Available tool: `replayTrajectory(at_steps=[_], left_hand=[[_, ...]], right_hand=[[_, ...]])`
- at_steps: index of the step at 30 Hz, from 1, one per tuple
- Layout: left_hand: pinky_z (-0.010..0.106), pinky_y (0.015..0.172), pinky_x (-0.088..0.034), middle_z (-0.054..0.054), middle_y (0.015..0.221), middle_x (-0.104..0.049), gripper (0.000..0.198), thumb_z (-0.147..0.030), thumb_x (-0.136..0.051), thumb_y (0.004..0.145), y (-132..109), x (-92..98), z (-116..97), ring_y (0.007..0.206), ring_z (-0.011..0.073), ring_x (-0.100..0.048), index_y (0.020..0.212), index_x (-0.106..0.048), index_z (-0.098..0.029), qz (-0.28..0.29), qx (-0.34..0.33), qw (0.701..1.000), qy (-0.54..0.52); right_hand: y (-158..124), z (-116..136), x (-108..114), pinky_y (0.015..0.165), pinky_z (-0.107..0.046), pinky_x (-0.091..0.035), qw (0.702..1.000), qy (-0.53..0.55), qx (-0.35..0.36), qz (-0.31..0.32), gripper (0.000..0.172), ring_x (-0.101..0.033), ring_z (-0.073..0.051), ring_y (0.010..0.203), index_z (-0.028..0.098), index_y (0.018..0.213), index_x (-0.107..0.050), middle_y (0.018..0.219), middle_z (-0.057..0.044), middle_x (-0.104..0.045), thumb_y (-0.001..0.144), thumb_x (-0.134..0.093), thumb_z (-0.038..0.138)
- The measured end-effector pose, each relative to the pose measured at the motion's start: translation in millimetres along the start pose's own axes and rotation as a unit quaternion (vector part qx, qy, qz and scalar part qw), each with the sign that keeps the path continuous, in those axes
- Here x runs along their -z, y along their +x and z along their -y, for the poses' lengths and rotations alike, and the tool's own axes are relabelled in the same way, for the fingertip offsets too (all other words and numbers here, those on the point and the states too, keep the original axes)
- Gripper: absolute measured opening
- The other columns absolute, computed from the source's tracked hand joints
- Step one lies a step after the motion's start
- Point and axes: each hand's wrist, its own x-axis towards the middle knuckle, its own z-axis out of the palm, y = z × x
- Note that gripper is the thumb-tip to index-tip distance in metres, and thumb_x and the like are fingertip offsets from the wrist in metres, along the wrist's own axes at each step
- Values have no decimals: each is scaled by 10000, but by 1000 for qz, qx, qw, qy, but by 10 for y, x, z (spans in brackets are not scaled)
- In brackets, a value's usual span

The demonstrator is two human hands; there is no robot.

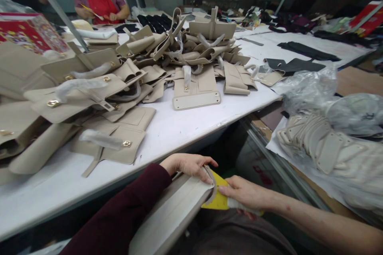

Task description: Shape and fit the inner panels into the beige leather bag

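Note:
Low in the middle of the head view, over my lap, lies a beige leather bag piece [173, 215] with a pale inner face. My left hand [191, 166] grips its far end, thumb on the pale face and index finger stretched past the edge. A yellow sheet-like tool [220, 191] is pressed against that same curved end. My right hand [247, 194] is closed on this yellow tool, thumb on top; its other fingers are mostly hidden underneath. A whitish wrap covers the tool's near part. What kind of tool it is, I cannot tell.
Beige bag parts [197, 51] with gold fittings and wrapped handles heap across the white table [185, 127]. Right of me, stacked pale bag panels [329, 143] lie by clear plastic [314, 87]. A person in a red apron [103, 6] works across the table. A red box [32, 32] stands left.

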Motion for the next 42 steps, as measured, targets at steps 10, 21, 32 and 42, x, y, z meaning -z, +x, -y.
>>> replayTrajectory(at_steps=[10, 21, 32, 42], left_hand=[[330, 839, -493, 125, 1160, -666, 910, -434, -762, 700, 25, 21, 84, 1025, 281, -635, 1461, -368, -127, -2, -13, 1000, -9], [303, 721, -493, 75, 1003, -669, 1077, -380, -825, 651, 47, 0, 111, 850, 228, -646, 1522, -225, -173, 3, -9, 997, -79], [358, 798, -484, 82, 1066, -646, 1146, -270, -825, 647, 34, -130, 121, 858, 183, -634, 1518, -84, -206, -26, -37, 974, -220], [369, 1106, -337, 155, 1444, -481, 744, -583, -593, 847, -575, -399, 76, 1322, 256, -455, 1428, -392, -164, -335, -8, 922, -196]], right_hand=[[69, -56, -153, 269, -146, -326, 998, 59, -17, -17, 406, -457, -94, 276, 185, 902, -515, 498, 25, -568, 929, -467, 587], [127, -21, -365, 270, -184, -413, 988, 152, -31, -20, 407, -518, -136, 296, 178, 862, -470, 466, 13, -553, 972, -376, 559], [320, 152, -810, 268, -220, -425, 956, 290, 12, -46, 555, -514, -156, 286, 155, 676, -506, 410, -17, -505, 1003, -254, 525], [10, -129, -956, 337, -190, -325, 943, 277, 110, -146, 687, -442, -89, 333, 167, 609, -516, 440, 3, -500, 628, -593, 849]])
